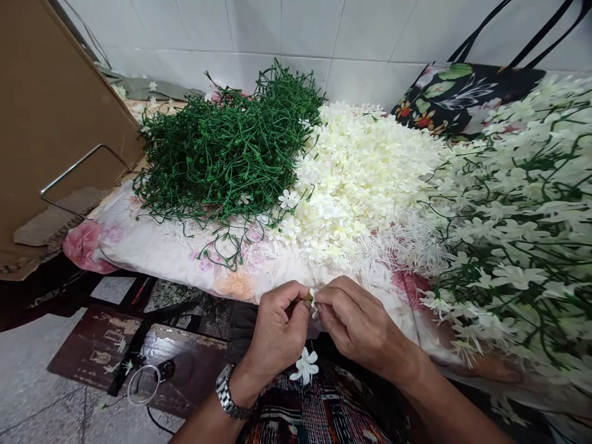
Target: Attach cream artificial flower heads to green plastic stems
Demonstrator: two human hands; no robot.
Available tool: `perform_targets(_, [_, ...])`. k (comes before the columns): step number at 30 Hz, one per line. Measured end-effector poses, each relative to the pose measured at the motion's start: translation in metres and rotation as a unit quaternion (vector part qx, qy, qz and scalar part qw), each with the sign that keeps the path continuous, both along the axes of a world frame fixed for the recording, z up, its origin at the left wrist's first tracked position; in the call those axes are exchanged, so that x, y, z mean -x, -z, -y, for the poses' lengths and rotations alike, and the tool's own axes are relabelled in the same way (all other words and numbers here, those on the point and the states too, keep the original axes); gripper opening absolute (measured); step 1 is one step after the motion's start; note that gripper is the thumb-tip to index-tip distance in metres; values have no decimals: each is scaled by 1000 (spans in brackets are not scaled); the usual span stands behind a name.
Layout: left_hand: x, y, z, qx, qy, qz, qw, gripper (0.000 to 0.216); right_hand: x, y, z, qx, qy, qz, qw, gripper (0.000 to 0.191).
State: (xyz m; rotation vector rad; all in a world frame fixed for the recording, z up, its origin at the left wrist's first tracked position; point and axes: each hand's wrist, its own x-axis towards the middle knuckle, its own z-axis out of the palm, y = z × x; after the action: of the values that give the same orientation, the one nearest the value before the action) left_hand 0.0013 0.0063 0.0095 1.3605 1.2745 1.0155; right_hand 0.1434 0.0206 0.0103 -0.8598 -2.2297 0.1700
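White flower (314,303) is pinched edge-on between left hand (283,320) and right hand (357,317), both clamped on it; its long axis is seen crosswise to them.

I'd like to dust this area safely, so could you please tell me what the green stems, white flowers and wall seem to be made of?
Green stems: probably moulded plastic with a slight sheen, given their even colour. White flowers: likely matt fabric, judging by their thin, soft look, though plastic is possible. Wall: apparently glazed ceramic tile, smooth and slightly shiny, with straight joint lines.
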Motion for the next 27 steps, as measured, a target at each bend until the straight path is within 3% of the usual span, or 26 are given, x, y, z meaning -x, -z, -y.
perform_targets(9, [0, 5, 0, -7, -6, -10, 1000, 17, -4, 1, 0, 27, -6, -18, 999, 15])
perform_targets(16, [8, 2, -2, 38, -41, 97, 994, 13, -15, -16, 4, 101, 6, -83, 991, 5])
perform_targets(21, [6, 0, 1, 7, -46, 79, 996, 13, -9, -21, 8, 77, 6, -92, 993, 9])
perform_targets(27, [5, 1, 3, -55, -46, 30, 997, 14, -5, -13, 6, 81, 4, -83, 993, 11])
